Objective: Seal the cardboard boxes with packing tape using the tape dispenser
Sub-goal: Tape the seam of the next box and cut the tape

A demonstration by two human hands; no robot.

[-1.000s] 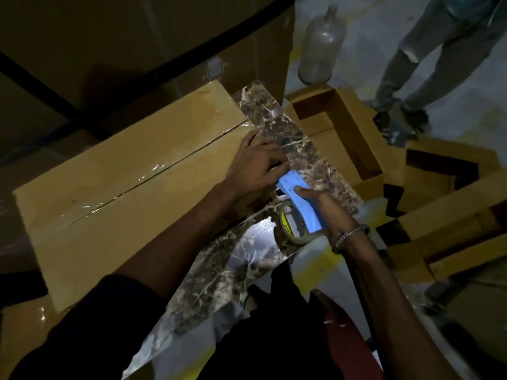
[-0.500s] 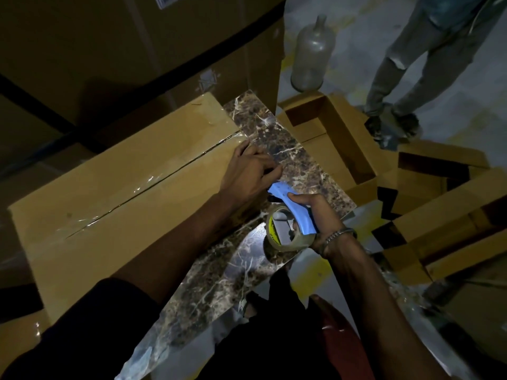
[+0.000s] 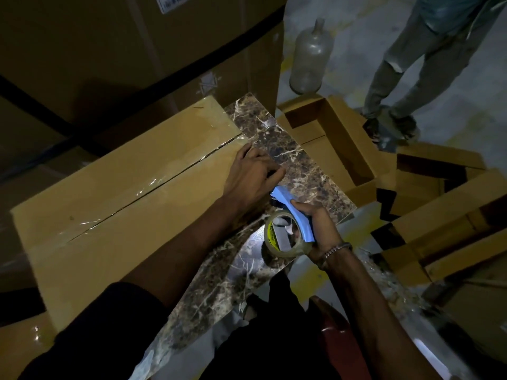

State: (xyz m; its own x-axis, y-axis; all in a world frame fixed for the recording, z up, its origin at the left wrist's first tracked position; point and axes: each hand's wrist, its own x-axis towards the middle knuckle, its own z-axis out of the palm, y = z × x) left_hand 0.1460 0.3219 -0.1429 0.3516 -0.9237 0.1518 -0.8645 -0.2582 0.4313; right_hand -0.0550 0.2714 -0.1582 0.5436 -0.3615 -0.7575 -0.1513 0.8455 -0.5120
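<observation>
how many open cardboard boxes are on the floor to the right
2 clearly: one open box beside the marble slab, another further right near the standing person's feet. The jumbled cardboard lower right may hide more.

Dark, possibly black, sleeve [image 3: 90,333] on left arm; beaded metal bracelet [image 3: 336,249] on right wrist.

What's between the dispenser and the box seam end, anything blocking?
Only the left hand: it rests on the box at the near end of the taped seam, directly ahead of the dispenser held by the right hand. Nothing else visible lies between them.
</observation>
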